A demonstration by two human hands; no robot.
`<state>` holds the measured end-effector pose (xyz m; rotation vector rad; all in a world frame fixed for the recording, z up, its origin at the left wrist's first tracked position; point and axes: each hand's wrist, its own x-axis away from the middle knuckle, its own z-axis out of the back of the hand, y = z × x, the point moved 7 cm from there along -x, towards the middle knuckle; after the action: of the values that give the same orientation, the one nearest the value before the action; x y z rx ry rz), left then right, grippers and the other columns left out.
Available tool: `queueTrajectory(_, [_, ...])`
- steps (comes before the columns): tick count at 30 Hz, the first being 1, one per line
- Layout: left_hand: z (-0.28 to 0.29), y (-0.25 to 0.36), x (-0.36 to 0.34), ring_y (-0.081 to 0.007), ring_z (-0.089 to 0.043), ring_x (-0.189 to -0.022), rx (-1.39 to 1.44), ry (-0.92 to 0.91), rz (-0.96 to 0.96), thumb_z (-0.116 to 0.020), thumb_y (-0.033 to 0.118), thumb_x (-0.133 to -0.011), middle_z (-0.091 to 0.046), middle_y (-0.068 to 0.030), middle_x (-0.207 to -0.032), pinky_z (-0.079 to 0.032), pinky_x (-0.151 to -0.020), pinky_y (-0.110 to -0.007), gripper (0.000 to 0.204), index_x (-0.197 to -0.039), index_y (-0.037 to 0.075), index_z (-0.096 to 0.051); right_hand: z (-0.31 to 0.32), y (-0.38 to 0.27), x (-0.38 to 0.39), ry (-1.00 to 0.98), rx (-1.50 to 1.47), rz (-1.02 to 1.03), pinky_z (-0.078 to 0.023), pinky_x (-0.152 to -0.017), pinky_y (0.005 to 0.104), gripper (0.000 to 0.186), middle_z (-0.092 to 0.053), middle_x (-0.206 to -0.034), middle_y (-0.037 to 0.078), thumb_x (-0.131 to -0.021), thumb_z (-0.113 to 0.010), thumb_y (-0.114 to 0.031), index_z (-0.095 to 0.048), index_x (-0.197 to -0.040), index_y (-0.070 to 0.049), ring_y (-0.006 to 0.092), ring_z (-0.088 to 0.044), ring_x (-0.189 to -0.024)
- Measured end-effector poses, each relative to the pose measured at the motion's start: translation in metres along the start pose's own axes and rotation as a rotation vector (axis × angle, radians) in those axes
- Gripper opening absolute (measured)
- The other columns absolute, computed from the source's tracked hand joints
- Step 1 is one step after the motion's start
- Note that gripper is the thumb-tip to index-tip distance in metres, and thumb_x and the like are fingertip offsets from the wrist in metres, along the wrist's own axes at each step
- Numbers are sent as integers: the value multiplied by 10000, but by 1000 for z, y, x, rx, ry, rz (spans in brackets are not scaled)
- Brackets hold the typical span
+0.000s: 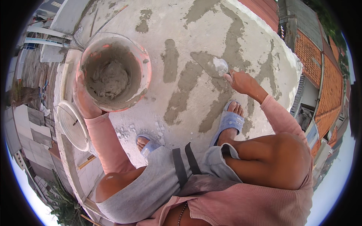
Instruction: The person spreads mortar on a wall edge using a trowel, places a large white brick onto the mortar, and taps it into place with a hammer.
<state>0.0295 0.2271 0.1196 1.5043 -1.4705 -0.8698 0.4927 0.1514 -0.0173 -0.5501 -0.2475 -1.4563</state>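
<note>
My left hand (85, 100) grips the side of a red bucket (146, 81) that holds grey wet mortar (109, 79), with its inside wall coated grey. My right hand (239, 81) is closed on the handle of a trowel (205, 60), whose blade rests at a grey smear on the white concrete surface (147, 116). A whitish lump sits on the blade by the handle. Several streaks of grey mortar (181, 94) mark the concrete around the trowel and in front of my sandalled feet.
A white lid or basin (73, 124) leans at the slab's left edge, with crumbs of debris near my left foot (147, 143). Wires cross above the bucket. Beyond the slab edges, rooftops lie lower: orange tiles (324, 105) on the right, grey sheets (32, 124) on the left.
</note>
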Motion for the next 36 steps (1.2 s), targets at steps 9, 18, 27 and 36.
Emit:
queueTrajectory(9, [-19, -5, -1, -326, -616, -1266, -196, 19, -9, -508, 190, -1032, -593, -197, -1396, -566, -1038, -467, 513, -1502, -10, -455, -87, -63, 73, -470, -558, -42, -549, -746, 506, 719, -697, -884, 304, -1070, -389, -567, -680, -954, 80, 432, -695, -777])
queueTrajectory(18, [5, 2, -8, -258, -662, -1148, -473, 150, 92, -549, 86, -1003, -622, -170, -1340, -586, -948, -404, 480, -1469, -11, -483, 25, 117, -12, -24, -326, -163, -539, -842, 553, 647, -725, -944, 288, -1095, -371, -488, -701, -1032, 65, 474, -707, -918])
queueTrajectory(27, [-149, 26, -41, -271, -541, -1350, -470, -136, 240, -563, 142, -1052, -515, -139, -1509, -468, -1130, -425, 531, -1550, 27, -417, 5, 189, 63, 375, -684, -366, -542, -743, 542, 530, -706, -885, 293, -1075, -437, -435, -628, -1162, 52, 484, -686, -805])
queueTrajectory(36, [-219, -43, -109, -246, -522, -1368, -516, -242, 383, -534, 192, -1090, -524, -111, -1503, -445, -1148, -431, 488, -1538, 33, -421, -33, 198, 101, -7, -1337, -462, -531, -772, 502, 608, -708, -922, 295, -1060, -471, -513, -653, -1083, 67, 466, -688, -845])
